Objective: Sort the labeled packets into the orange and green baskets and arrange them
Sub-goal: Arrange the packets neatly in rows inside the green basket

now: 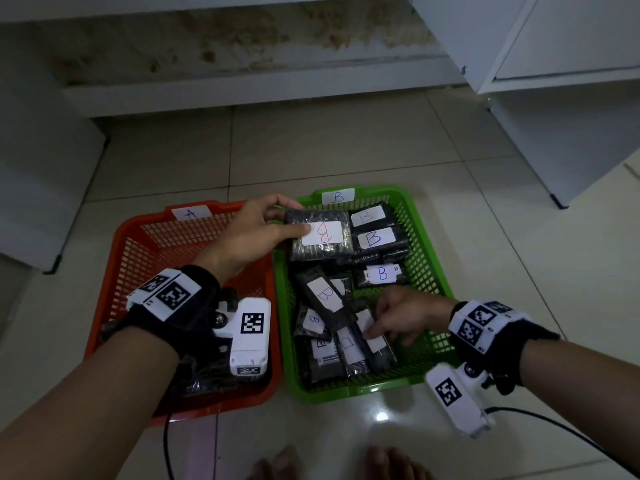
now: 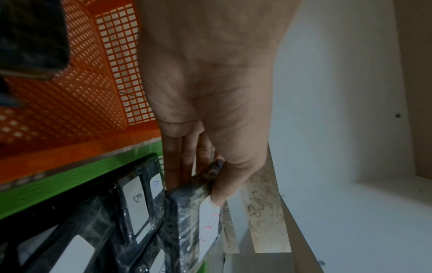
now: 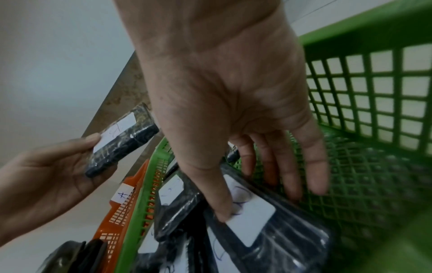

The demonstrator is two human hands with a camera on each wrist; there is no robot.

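Two baskets set side by side on the tiled floor (image 1: 346,140), orange basket (image 1: 138,244) tagged A, green basket (image 1: 426,244) tagged B, one red-lettered B packet (image 1: 320,235) held over the green basket, pinched by the left hand (image 1: 249,233), right hand (image 1: 405,317) with thumb pressed on one packet label (image 3: 250,219), fingers spread, roughly eight B packets counted lying in the green basket.

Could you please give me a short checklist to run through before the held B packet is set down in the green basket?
1. Label matches basket: held packet reads B, green basket tagged B: ok.
2. Grip: left hand pinches the packet, thumb on its label: ok.
3. Packet is over the green basket's far left corner: ok.
4. Bare floor under the packet: cannot tell.
5. Right hand rests on the near packets, away from that corner: ok.
6. Near packets lie neatly: not ok, they overlap at angles.
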